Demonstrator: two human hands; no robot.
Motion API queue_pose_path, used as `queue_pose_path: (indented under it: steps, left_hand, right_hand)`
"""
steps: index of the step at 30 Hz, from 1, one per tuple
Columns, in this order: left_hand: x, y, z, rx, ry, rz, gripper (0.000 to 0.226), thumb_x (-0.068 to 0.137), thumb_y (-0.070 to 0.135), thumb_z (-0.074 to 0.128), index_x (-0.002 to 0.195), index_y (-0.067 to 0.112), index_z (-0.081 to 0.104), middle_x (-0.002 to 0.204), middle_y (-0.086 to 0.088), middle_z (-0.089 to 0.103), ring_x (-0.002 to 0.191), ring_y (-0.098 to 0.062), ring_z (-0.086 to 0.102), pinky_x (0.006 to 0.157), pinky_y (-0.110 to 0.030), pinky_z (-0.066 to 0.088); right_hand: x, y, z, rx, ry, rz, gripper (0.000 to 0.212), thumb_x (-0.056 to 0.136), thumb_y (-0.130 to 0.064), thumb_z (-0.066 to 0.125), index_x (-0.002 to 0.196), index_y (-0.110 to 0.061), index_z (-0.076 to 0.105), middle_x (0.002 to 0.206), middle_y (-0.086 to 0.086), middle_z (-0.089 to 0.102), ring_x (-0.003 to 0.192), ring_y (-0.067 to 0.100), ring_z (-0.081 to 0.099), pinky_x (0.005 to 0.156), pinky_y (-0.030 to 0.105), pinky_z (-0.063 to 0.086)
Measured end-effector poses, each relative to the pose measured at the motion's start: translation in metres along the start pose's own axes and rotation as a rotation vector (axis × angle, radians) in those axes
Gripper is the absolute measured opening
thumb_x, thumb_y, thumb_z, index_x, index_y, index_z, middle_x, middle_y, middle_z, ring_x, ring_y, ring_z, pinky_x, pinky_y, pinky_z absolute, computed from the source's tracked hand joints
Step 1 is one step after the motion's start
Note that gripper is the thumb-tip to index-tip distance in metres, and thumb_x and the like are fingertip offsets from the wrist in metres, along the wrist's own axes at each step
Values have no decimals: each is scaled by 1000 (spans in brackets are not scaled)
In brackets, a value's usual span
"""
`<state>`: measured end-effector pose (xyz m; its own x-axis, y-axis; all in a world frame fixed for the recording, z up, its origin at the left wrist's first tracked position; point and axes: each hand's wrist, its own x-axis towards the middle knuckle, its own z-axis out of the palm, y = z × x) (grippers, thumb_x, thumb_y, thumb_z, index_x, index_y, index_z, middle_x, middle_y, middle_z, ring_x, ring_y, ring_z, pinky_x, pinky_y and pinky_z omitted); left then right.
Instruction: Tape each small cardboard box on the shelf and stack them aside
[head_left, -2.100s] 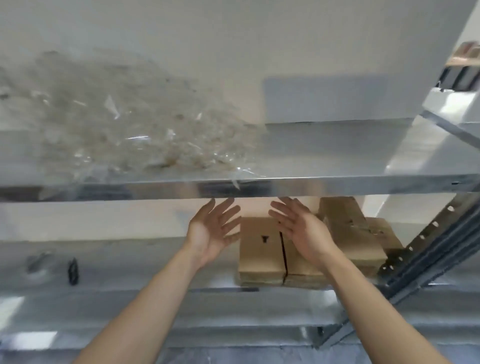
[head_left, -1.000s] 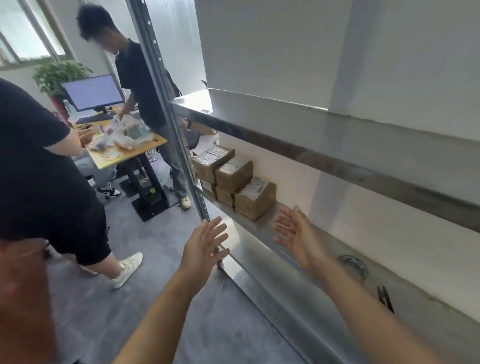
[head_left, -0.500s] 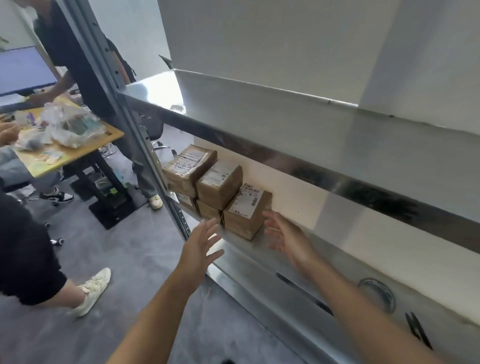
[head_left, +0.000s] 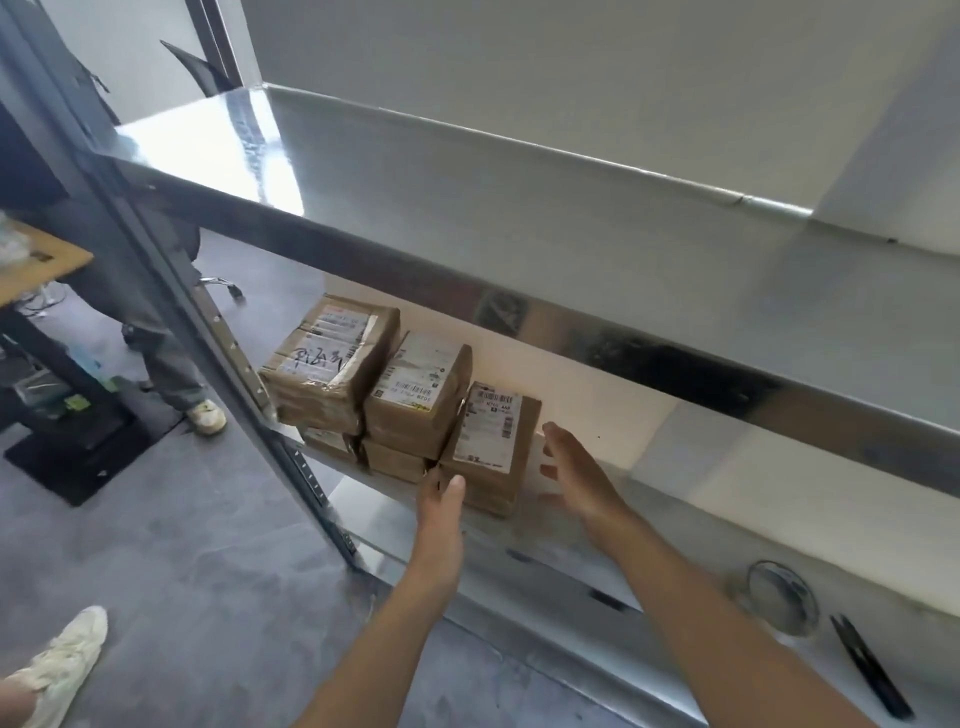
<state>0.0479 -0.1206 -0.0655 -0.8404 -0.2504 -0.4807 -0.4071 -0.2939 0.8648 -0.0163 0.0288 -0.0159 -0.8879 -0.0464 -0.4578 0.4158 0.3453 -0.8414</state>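
On the lower metal shelf (head_left: 561, 530), smooth and dully reflective sheet steel, I see a cluster of brown cardboard boxes, blocky and wrapped in glossy clear tape that wrinkles at the edges. I count five: a wide top-left box (head_left: 327, 364) with a white label and dark handwriting, a top-middle box (head_left: 418, 397) with a barcode label, two lower boxes (head_left: 363, 449) partly hidden beneath those, and the nearest box (head_left: 491, 449), standing alone at the right end of the cluster with a white shipping label on its upper face. It touches the middle stack on its left side and rests directly on the shelf.

Both of my hands flank that nearest box. My left hand (head_left: 441, 499) is at its front lower-left corner, fingers straight and together, thumb up beside the cardboard; I read it as touching the corner, holding nothing. My right hand (head_left: 576, 475) is just beside the box's right side, fingers spread and relaxed, palm facing the box, with a sliver of shelf showing between them.

Farther right on the same shelf lie one clear tape roll (head_left: 782, 597), a flat translucent ring, and one pair of thin black scissors (head_left: 870, 670), well apart from both hands. One upper shelf (head_left: 467, 208) of the same bright metal overhangs the boxes, carried by a grey perforated upright (head_left: 218, 332).
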Motion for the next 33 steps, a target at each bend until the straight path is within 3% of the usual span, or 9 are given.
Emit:
queue_pose_path:
  steps: [8,11,13,15,18,20,25,29,33]
  left_hand:
    - [13,-15,11,123,73,37,56,97,46,53,149,37,34,155,7,31,140,-21,39,113,-58,39]
    - [9,-12,12,112,103,14,18,104,33,50,122,31,50,138,-2,45,124,-20,48,110,-49,41]
    - [6,-12,11,128,88,18,4,106,28,45,110,29,46,121,-3,53,107,-17,52,96,-38,41]
    - [6,-10,8,179,69,52,11,108,28,40,118,27,44,117,0,56,106,-15,52,91,-33,36]
    - [16,-6,9,272,44,13,33,105,48,36,133,35,47,134,5,51,135,-23,38,113,-45,33]
    - [23,-5,13,224,45,-59,53,94,65,39,136,36,49,144,4,48,139,-24,38,119,-48,31]
    - [19,1,21,62,-35,-57,24,107,43,35,107,36,58,111,8,66,112,-15,57,102,-33,40]
    - [18,-8,25,-7,-72,-32,23,107,38,39,108,34,61,114,0,72,118,-21,62,111,-48,43]
    - [9,-14,44,-50,-178,-89,33,109,39,34,109,27,65,112,-7,75,120,-30,63,110,-53,43]
  right_hand:
    - [10,19,4,88,9,61,43,102,-64,25,134,-41,44,142,-9,49,131,22,50,111,52,42]
    - [18,23,8,83,-11,47,62,91,-79,24,135,-44,50,135,-15,59,124,16,57,110,50,44]
    - [22,27,7,45,-10,23,71,82,-87,22,133,-47,51,131,-15,62,122,13,58,109,47,45]
    - [20,25,4,10,17,14,63,92,-78,19,133,-42,50,130,-12,61,121,13,57,109,45,45]
    - [20,29,-2,38,50,34,58,100,-67,17,137,-36,50,133,-10,60,124,14,56,112,44,41]
    - [20,31,-3,65,37,55,61,97,-72,18,135,-39,54,131,-11,63,123,13,58,112,46,43]
    - [11,40,-4,100,43,47,57,96,-72,18,124,-46,61,121,-13,70,116,11,63,108,44,46]
    - [-10,48,-18,117,98,4,53,95,-73,22,120,-50,63,118,-17,70,113,8,65,107,44,47]
    - [-42,56,-41,104,156,-66,55,90,-84,24,133,-60,48,136,-21,59,125,7,56,112,39,40]
